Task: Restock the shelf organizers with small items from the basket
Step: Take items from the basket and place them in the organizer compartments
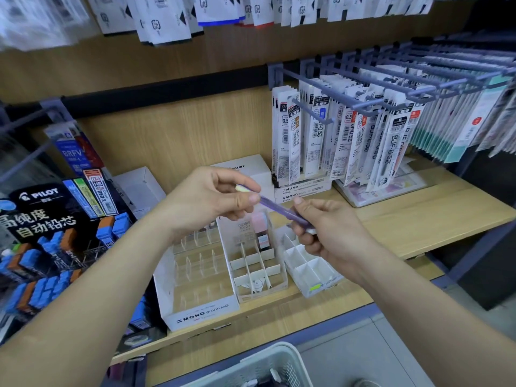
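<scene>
Hands are sharing one purple pen (282,210) — left hand (212,196) pinching its upper end, right hand (329,230) gripping its lower end — above white divided organizers (257,263).

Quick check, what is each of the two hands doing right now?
Left hand: closed, pinching the upper end of the purple pen.
Right hand: closed, fingers curled round the same pen's lower end.

White basket (279,356) cut off by the bottom edge, its contents indistinct, hanging packets (33,20) top left blurred, purple pen (279,209) partly hidden within right hand (332,233)
</scene>
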### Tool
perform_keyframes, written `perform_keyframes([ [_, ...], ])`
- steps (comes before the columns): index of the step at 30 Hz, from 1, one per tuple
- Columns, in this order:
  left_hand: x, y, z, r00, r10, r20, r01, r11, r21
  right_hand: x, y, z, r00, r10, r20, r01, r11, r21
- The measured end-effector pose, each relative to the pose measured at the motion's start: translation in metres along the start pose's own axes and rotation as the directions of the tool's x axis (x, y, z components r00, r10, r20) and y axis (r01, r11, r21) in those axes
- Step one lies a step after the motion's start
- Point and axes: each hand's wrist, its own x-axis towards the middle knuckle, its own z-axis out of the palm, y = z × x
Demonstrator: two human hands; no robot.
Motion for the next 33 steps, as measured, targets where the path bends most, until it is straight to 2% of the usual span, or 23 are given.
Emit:
perform_keyframes([
  [3, 0.004, 0.001, -0.013, 0.987, 0.093, -0.133, -0.069, 0.982, 0.176, 0.001, 0.0, -0.001, 0.999, 0.04, -0.013, -0.04, 0.999, -0.001],
  [5, 0.008, -0.001, -0.022, 0.971, 0.14, -0.191, -0.065, 0.933, 0.354, 0.002, 0.0, -0.004, 1.0, 0.028, 0.002, -0.028, 0.999, 0.017],
  [9, 0.014, -0.012, -0.024, 0.98, 0.137, -0.146, 0.005, 0.711, 0.703, 0.003, 0.002, -0.01, 1.0, 0.014, 0.016, -0.015, 0.998, 0.069],
  [11, 0.016, -0.022, -0.016, 0.988, 0.123, -0.093, -0.004, 0.624, 0.781, 0.004, 0.002, -0.011, 1.0, 0.017, 0.006, -0.018, 0.992, 0.123],
  [15, 0.016, -0.034, 0.0, 0.99, 0.134, -0.032, -0.039, 0.499, 0.866, 0.0, -0.002, -0.008, 0.999, 0.043, 0.011, -0.044, 0.984, 0.171],
  [17, 0.016, -0.037, 0.007, 0.988, 0.15, -0.021, -0.047, 0.434, 0.9, -0.002, -0.004, -0.008, 0.999, 0.042, -0.012, -0.04, 0.992, 0.12],
  [22, 0.018, -0.048, 0.017, 0.988, 0.151, -0.026, -0.029, 0.349, 0.937, -0.004, -0.003, -0.011, 0.999, -0.03, -0.031, 0.027, 0.996, -0.08],
  [26, 0.018, -0.057, 0.02, 0.99, 0.144, 0.002, -0.038, 0.25, 0.967, -0.005, -0.002, -0.014, 0.996, -0.042, -0.073, 0.033, 0.993, -0.116],
  [29, 0.019, -0.061, 0.021, 0.991, 0.132, 0.011, -0.042, 0.231, 0.972, -0.005, -0.002, -0.017, 0.995, -0.043, -0.095, 0.032, 0.993, -0.117],
  [33, 0.023, -0.061, 0.018, 0.991, 0.129, -0.024, -0.013, 0.276, 0.961, -0.002, 0.0, -0.019, 0.994, -0.048, -0.098, 0.035, 0.99, -0.134],
])
